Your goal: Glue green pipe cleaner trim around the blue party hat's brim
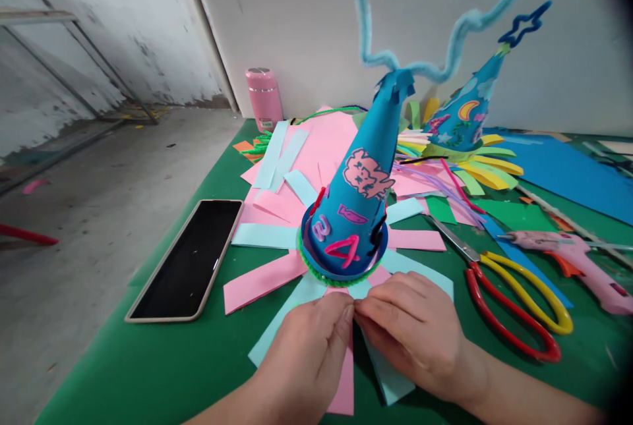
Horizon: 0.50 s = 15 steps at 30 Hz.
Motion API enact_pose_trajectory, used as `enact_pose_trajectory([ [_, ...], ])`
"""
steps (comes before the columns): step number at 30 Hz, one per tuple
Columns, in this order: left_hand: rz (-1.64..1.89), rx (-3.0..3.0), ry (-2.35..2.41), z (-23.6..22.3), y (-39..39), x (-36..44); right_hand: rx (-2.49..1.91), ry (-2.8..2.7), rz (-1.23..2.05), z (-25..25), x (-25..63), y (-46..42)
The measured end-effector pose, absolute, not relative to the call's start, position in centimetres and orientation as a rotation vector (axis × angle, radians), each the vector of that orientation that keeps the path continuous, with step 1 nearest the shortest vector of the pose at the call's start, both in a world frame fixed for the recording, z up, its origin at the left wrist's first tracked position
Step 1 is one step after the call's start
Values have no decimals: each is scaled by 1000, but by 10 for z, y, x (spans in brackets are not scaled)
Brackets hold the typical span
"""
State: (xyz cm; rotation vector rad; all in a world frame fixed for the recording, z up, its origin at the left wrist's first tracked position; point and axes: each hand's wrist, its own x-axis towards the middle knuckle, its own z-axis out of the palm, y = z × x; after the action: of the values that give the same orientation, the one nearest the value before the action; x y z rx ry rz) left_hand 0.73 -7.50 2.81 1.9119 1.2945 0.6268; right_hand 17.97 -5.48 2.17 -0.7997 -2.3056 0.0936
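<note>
A blue paper cone hat (363, 141) stands at the middle of the table, with a light blue pipe cleaner (465, 26) shape on its tip. Pink and pale blue paper strips spread out from its rim, which has a green fuzzy edge. Just in front of the rim, my left hand (311, 339) and my right hand (420, 326) meet over the front strips, fingertips pinched together. Whatever lies between the fingertips is hidden. Part of a pink strip (343, 385) shows below my left hand, and a pale blue strip (388, 372) below my right.
Scissors (475, 255) with red and yellow handles lie to the right, beside a pink glue gun (578, 254). A phone (190, 267) lies at the left edge. Behind are a pink bottle (264, 99), a second decorated cone hat (465, 112) and blue paper (568, 165).
</note>
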Motion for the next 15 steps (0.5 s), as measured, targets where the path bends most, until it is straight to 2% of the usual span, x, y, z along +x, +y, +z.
enact_pose_trajectory([
  [5, 632, 1982, 1258, 27, -75, 8, -817, -2293, 142, 19, 179, -57],
  [9, 705, 2108, 1243, 25, -73, 3, -929, -2178, 346, 23, 179, -54],
  [15, 675, 2836, 1078, 18, -66, -2, -1133, -2090, 425, 22, 178, -50],
])
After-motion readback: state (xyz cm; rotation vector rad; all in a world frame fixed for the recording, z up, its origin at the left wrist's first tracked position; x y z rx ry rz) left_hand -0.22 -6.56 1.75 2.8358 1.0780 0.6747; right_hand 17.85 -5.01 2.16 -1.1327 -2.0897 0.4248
